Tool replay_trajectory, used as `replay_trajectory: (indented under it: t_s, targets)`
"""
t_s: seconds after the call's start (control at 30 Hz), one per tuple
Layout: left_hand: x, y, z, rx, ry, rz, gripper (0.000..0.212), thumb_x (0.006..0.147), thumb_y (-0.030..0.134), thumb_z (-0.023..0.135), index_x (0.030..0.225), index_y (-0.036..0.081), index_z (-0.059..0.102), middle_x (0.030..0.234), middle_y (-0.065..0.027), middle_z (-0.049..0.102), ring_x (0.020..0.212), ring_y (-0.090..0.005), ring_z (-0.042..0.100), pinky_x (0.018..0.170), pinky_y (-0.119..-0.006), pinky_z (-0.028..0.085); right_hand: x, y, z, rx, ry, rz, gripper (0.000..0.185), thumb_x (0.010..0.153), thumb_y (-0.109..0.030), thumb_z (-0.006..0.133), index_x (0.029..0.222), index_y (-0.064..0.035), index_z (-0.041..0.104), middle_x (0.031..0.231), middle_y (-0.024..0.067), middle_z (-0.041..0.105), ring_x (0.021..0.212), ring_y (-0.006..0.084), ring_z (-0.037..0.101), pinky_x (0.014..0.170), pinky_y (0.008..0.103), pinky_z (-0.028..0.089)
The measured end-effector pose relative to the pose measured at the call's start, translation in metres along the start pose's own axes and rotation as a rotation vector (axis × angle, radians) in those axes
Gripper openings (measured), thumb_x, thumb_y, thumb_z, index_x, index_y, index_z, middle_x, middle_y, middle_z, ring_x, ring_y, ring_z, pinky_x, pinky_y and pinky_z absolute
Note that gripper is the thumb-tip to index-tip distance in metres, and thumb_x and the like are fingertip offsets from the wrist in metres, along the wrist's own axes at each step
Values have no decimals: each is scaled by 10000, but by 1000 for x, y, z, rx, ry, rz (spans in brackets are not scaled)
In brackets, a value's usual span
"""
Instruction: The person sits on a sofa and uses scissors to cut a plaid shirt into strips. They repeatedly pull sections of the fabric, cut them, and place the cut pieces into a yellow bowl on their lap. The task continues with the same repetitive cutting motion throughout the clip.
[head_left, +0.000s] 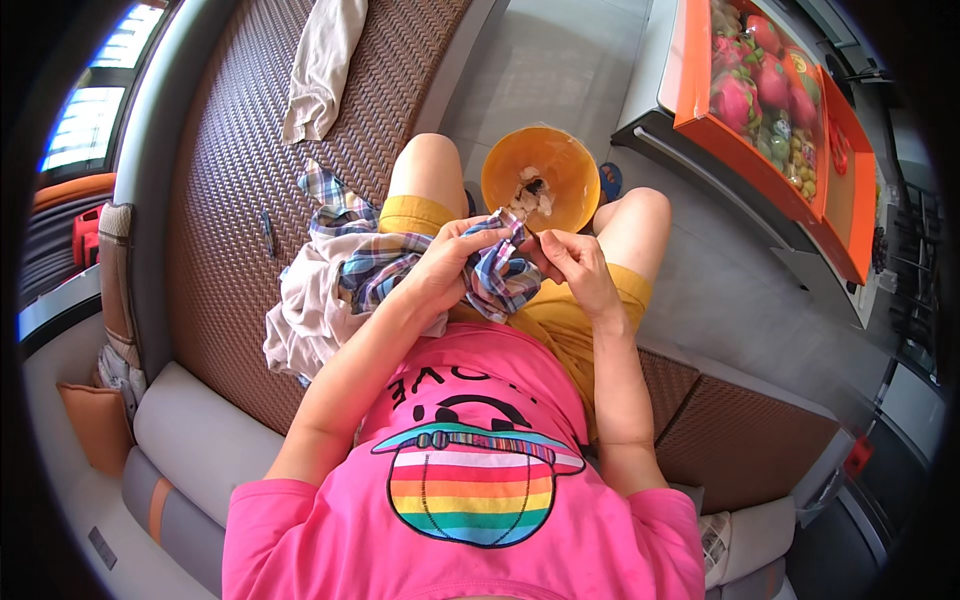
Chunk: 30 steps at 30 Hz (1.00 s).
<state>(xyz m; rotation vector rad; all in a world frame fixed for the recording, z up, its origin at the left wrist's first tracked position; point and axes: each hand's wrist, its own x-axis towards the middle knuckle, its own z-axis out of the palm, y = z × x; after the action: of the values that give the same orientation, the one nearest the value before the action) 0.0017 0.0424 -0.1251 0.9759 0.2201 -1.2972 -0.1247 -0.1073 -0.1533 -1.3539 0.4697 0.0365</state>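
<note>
My left hand (454, 259) grips the edge of a plaid shirt (504, 283) in blue, pink and white, bunched over my lap. My right hand (577, 266) is closed around a small dark tool (533, 234), whose tip meets the cloth's edge; its exact kind is hard to make out. More of the plaid fabric and a pale beige cloth (315, 307) lie heaped over my thigh and the seat at my left. Between my knees stands a yellow bin (499, 172) with a clear liner, holding crumpled white tissue and some dark scraps.
A small dark slim object (268, 233) lies on the woven seat mat (225, 165). Farther along it is a beige garment piece (324, 75). To the right, an orange box (690, 97) of dragon fruit and other fruit rests on a low table (651, 131). Blue slippers (611, 181) are beside the bin.
</note>
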Motion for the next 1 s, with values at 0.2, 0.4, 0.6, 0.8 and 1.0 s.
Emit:
replay_trajectory:
  t_s: [0.2,0.4,0.6,0.8,1.0]
  targets:
    - [1,-4,-3,-21,-9,-35,130,906,122,604,953,2,603,727,-36,611,583,-104,581,552,-227,496,4,-1,4,26,75,-70,377,960,-333,567,861,15,675,629,-39,498,569,40,410,507,213,312]
    - [2,-5,-4,-25,-26,-35,124,905,118,601,951,2,605,730,-37,612,584,-104,582,554,-236,501,5,5,5,10,93,-100,334,946,-302,601,844,7,675,622,-52,487,579,39,391,518,220,306]
    - [1,-6,-5,-40,-29,-40,113,900,114,604,945,10,603,737,-38,619,592,-110,593,567,-242,514,4,4,5,12,70,-90,334,940,-288,611,786,5,653,602,-55,466,578,42,374,514,227,294]
    - [0,-5,-1,-34,1,-49,102,894,106,614,937,14,606,735,-36,622,584,-111,600,562,-244,524,3,5,9,-5,121,-90,385,949,-284,594,679,-12,559,588,-54,435,574,42,361,507,229,281]
    - [0,-4,2,-52,11,-52,97,888,99,622,932,14,613,728,-32,623,569,-110,600,554,-241,530,2,5,11,50,108,-81,405,968,-354,548,739,-35,650,562,-40,467,527,48,378,487,213,282]
